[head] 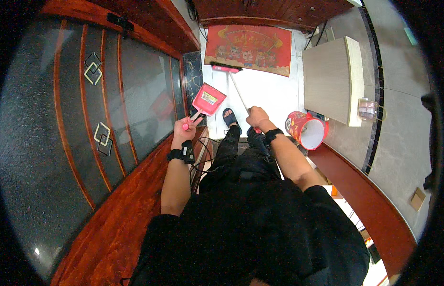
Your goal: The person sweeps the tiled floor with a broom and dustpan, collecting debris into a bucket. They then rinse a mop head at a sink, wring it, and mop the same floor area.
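Observation:
My left hand (185,129) grips the handle of a pink plastic dustpan (210,99), whose pan points ahead and bears a label. In my right hand (258,117) is the pole of a broom with a pink head (226,68) and dark bristles. The broom head rests at the near edge of a red doormat (247,48) printed with gold writing and cartoon animals. Between my hands, a sandalled foot (229,117) stands on the white tiled floor (268,85).
A glass-panelled wooden door (143,82) spans the left side. To the right stand a pale wooden cabinet (327,78) and a red bucket-like bin (297,125) with a white inside. Dark wooden furniture or a door (257,10) closes the far end. Cables (207,146) hang by my left leg.

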